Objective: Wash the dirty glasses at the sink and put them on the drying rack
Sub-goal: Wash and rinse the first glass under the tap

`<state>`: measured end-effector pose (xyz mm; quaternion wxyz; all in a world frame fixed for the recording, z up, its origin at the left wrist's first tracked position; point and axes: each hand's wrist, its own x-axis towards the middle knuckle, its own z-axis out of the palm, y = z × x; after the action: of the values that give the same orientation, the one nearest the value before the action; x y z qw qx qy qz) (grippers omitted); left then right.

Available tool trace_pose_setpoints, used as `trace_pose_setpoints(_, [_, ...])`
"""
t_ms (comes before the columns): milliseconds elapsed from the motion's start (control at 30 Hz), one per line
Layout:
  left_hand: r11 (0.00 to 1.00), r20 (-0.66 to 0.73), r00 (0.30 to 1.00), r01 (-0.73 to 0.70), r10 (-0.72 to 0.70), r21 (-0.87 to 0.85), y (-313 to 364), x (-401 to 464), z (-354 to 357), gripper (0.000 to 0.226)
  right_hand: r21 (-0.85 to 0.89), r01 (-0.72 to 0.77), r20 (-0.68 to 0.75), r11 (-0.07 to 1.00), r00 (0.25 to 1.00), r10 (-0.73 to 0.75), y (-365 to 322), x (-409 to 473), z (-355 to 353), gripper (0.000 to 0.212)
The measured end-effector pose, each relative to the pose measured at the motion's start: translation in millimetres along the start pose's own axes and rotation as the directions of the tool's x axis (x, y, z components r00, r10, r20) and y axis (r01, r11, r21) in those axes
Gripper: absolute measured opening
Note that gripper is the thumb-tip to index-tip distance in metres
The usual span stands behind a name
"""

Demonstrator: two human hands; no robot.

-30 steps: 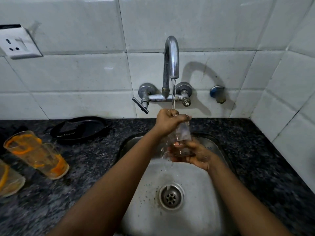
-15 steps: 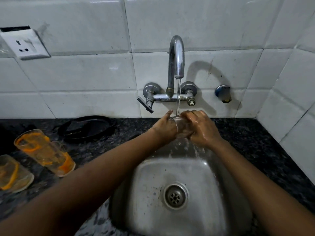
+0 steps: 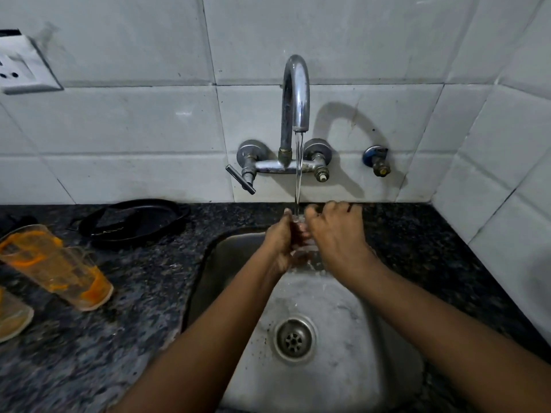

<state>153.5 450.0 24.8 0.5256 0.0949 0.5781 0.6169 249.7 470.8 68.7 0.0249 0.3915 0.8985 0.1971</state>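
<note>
Nearest me, the steel sink (image 3: 343, 368) lay below my forearms, its round drain (image 3: 294, 340) in the middle of the basin floor. At near left, on the dark speckled surface (image 3: 134, 293), one orange-smeared dirty glass (image 3: 10, 317) sat cut off by the frame edge. Just beyond it two more orange-stained glasses (image 3: 56, 266), nested, lay on their sides.

Farther in, over the far end of the basin, both my hands met under the running water (image 3: 298, 174). My left hand (image 3: 281, 242) was curled round the clear glass (image 3: 301, 226), gripping it from the left. My right hand (image 3: 335, 234) lay against the glass from the right, fingers bent over its rim; most of the glass was hidden between them.

Far left on the surface sat a black pan (image 3: 134, 222). On the tiled wall the chrome tap (image 3: 293, 114) arched over my hands, a small blue-capped valve (image 3: 376, 160) to its right. A white wall socket (image 3: 24, 70) was at far left.
</note>
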Motion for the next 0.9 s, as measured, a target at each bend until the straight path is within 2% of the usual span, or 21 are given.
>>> trace_pose_setpoints(100, [0.965,-0.200,0.944,-0.259,0.264,0.052,5,5,7,0.037,0.190,0.057,-0.024,0.980,0.998,-0.054,-9,-7,11,0.076])
trace_pose_setpoints(167, [0.885,-0.212,0.867,-0.407,0.452,0.224,11,13,3,0.045,0.487,0.034,0.034,0.873,0.998,-0.057,-3,-4,20,0.093])
trace_pose_setpoints(200, [0.851,-0.181,0.843,-0.454,0.506,0.265,15,13,0,0.047,0.734,-0.020,0.098,0.679,0.992,-0.078,4,-3,22,0.094])
trace_pose_setpoints(233, [0.829,-0.138,0.833,-0.490,0.536,0.270,21,11,-1,0.048,0.924,-0.125,0.180,0.360,0.976,-0.124,9,-2,23,0.088])
trace_pose_setpoints(267, [0.821,-0.090,0.832,-0.513,0.547,0.250,25,8,-3,0.049,0.962,-0.272,0.271,0.027,0.939,-0.212,13,-2,24,0.076])
trace_pose_setpoints(300, [0.822,-0.042,0.836,-0.526,0.547,0.219,30,6,-4,0.049,0.886,-0.409,0.335,-0.220,0.891,-0.306,15,-3,23,0.065])
trace_pose_setpoints(333, [0.824,-0.001,0.840,-0.532,0.543,0.194,33,4,-4,0.050,0.807,-0.480,0.364,-0.343,0.863,-0.352,16,-3,24,0.057])
trace_pose_setpoints(367, [0.822,0.022,0.841,-0.534,0.541,0.196,37,1,-4,0.049,0.787,-0.491,0.374,-0.373,0.861,-0.345,14,-3,24,0.053])
trace_pose_setpoints(400, [0.820,0.023,0.844,-0.528,0.536,0.222,38,-1,-3,0.048,0.821,-0.466,0.393,-0.328,0.880,-0.266,9,-2,23,0.053])
trace_pose_setpoints(433, [0.813,0.007,0.848,-0.511,0.530,0.278,38,-3,0,0.047,0.893,-0.412,0.390,-0.182,0.910,-0.144,3,-1,21,0.057])
trace_pose_setpoints(500, [0.785,-0.052,0.845,-0.469,0.532,0.405,38,-5,7,0.045,0.876,-0.284,0.252,0.390,0.959,0.131,-6,0,16,0.070])
trace_pose_setpoints(533, [0.763,-0.073,0.827,-0.476,0.558,0.437,37,-5,9,0.045,0.801,-0.226,0.131,0.555,0.970,0.206,-10,-1,15,0.076])
trace_pose_setpoints(567, [0.735,-0.070,0.797,-0.513,0.600,0.443,37,-5,10,0.044,0.801,-0.182,0.087,0.570,0.978,0.190,-11,-2,18,0.077])
trace_pose_setpoints(600, [0.719,-0.053,0.775,-0.555,0.629,0.419,38,-5,10,0.043,0.901,-0.171,0.134,0.400,0.984,0.119,-8,-2,20,0.071])
trace_pose_setpoints(633, [0.724,-0.027,0.772,-0.583,0.635,0.369,40,-5,8,0.042,0.972,-0.216,0.217,0.097,0.976,0.002,-2,-3,18,0.060])
trace_pose_setpoints(667, [0.744,0.010,0.783,-0.596,0.622,0.303,41,-7,5,0.042,0.941,-0.303,0.280,-0.153,0.947,-0.156,2,-4,20,0.046])
trace_pose_setpoints(700, [0.750,0.059,0.787,-0.604,0.614,0.269,42,-8,1,0.043,0.890,-0.364,0.298,-0.275,0.921,-0.252,6,-3,23,0.036])
trace_pose_setpoints(733, [0.735,0.111,0.782,-0.617,0.614,0.282,44,-9,-2,0.044,0.894,-0.360,0.288,-0.268,0.918,-0.271,10,-1,25,0.034])
trace_pose_setpoints(767, [0.695,0.169,0.775,-0.624,0.609,0.358,47,-11,-4,0.043,0.928,-0.322,0.279,-0.187,0.934,-0.221,12,4,29,0.039])
trace_pose_setpoints(833, [0.593,0.289,0.798,-0.591,0.529,0.546,53,-15,-2,0.048,0.968,-0.193,0.205,0.163,0.977,-0.059,11,12,31,0.058])
trace_pose_setpoints(900, [0.537,0.346,0.846,-0.527,0.406,0.659,57,-16,0,0.053,0.861,-0.102,0.068,0.498,0.994,0.086,10,18,31,0.070])
